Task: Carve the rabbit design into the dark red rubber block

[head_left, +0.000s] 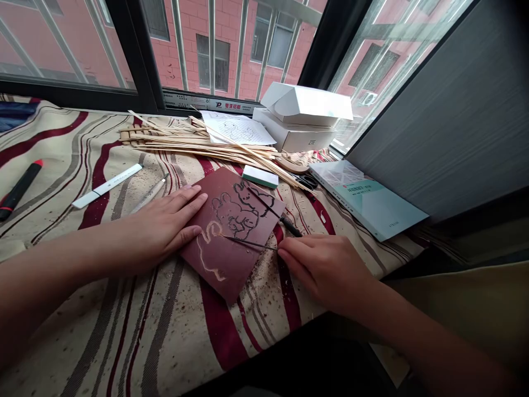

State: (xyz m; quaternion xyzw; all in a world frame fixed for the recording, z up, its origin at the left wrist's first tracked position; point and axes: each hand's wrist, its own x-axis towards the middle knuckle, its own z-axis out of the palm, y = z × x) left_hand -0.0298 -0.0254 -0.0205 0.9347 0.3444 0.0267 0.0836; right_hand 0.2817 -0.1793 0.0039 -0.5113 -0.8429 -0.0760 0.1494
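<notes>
A dark red board with a drawn animal outline and a pale carved groove lies on the striped cloth. My left hand lies flat with fingers stretched out, pressing on the board's left edge. My right hand is closed in a pinch on a thin carving tool, whose tip reaches toward the carved groove. A second dark-handled tool rests across the board's right side.
Thin wood strips, a drawing sheet, white boxes, a sanding block, scissors and a teal book sit behind. A white knife, a silver tool and a red-black marker lie left. Wood shavings scatter around.
</notes>
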